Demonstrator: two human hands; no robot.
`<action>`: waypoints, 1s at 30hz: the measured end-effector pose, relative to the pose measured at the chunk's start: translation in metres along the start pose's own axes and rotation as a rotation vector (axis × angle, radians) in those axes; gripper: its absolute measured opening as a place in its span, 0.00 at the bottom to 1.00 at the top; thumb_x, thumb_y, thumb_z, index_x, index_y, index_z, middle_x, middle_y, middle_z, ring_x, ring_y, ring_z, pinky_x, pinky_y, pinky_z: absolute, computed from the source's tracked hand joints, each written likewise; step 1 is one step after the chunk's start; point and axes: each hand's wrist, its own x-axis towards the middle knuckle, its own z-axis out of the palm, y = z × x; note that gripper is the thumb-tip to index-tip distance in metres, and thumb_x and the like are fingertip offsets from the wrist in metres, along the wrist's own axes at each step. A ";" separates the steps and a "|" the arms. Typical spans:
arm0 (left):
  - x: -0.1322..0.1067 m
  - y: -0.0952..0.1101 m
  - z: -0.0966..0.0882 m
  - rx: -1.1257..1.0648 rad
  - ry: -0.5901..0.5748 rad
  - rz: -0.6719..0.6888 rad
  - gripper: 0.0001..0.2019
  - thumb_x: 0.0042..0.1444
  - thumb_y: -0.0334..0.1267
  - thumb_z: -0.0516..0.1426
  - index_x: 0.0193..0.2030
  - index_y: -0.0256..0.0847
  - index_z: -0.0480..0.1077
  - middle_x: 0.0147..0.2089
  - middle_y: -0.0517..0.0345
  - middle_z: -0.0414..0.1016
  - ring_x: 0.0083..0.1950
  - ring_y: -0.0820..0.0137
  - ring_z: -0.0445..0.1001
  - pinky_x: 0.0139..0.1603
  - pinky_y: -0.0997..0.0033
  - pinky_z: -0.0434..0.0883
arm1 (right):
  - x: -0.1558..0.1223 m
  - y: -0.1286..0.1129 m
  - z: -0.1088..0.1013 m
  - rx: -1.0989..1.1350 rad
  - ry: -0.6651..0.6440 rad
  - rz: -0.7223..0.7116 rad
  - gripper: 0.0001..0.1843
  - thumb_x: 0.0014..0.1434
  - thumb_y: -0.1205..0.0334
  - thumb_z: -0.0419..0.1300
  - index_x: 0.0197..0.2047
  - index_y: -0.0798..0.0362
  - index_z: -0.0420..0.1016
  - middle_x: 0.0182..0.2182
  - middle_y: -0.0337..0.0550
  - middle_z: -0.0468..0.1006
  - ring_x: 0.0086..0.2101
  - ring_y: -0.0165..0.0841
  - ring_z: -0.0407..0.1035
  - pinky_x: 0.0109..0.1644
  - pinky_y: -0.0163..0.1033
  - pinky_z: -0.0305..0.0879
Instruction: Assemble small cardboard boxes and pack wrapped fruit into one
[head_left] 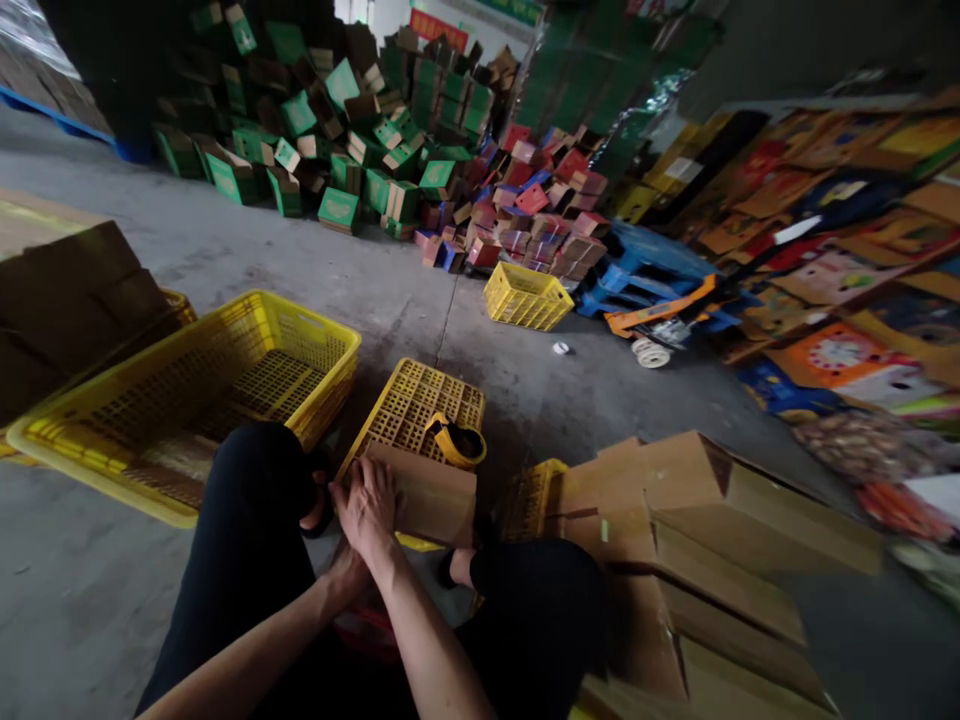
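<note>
A small brown cardboard box (436, 495) lies on an upturned yellow plastic crate (420, 395) between my knees. My right hand (367, 503) rests over the box's left end, its fingers bent around the edge. Just below it, my left hand (349, 572) is close to the same end; its fingers are hidden behind my right hand and wrist. On the crate beyond the box sits a yellow-and-black loop (459, 442), perhaps a tape dispenser, touched by neither hand.
Left stands a large yellow basket (300, 340) with flattened cardboard (75, 290) beside it. Folded cardboard boxes (697, 540) are stacked at my right. Ahead are another yellow crate (529, 297), an orange pallet jack (664, 312), blue pallets (637, 265) and heaped green cartons (337, 208).
</note>
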 end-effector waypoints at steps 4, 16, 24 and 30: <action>0.000 0.000 0.001 -0.043 -0.002 0.132 0.28 0.70 0.39 0.43 0.75 0.52 0.56 0.73 0.51 0.64 0.72 0.50 0.64 0.64 0.49 0.71 | -0.005 0.023 0.002 0.016 0.041 -0.033 0.30 0.72 0.46 0.53 0.70 0.53 0.65 0.67 0.53 0.70 0.65 0.45 0.64 0.71 0.57 0.57; 0.001 -0.006 -0.007 0.004 -0.143 0.144 0.36 0.69 0.49 0.52 0.79 0.41 0.45 0.78 0.43 0.54 0.78 0.48 0.50 0.71 0.43 0.62 | -0.070 0.156 -0.017 -0.179 0.209 0.151 0.32 0.74 0.46 0.46 0.71 0.58 0.64 0.69 0.60 0.65 0.66 0.49 0.63 0.68 0.58 0.61; 0.021 -0.028 -0.015 0.092 -0.053 -0.018 0.34 0.72 0.54 0.46 0.76 0.34 0.52 0.73 0.33 0.62 0.75 0.48 0.60 0.69 0.42 0.63 | -0.074 0.199 -0.012 0.052 0.209 0.164 0.35 0.75 0.50 0.42 0.76 0.62 0.49 0.71 0.60 0.61 0.69 0.44 0.59 0.68 0.48 0.65; 0.029 -0.011 0.000 0.164 -0.086 -0.080 0.33 0.70 0.54 0.50 0.73 0.34 0.60 0.77 0.30 0.51 0.78 0.39 0.48 0.70 0.31 0.55 | -0.082 0.193 -0.003 0.157 0.200 0.207 0.35 0.74 0.53 0.44 0.78 0.58 0.41 0.74 0.58 0.52 0.71 0.45 0.53 0.69 0.51 0.64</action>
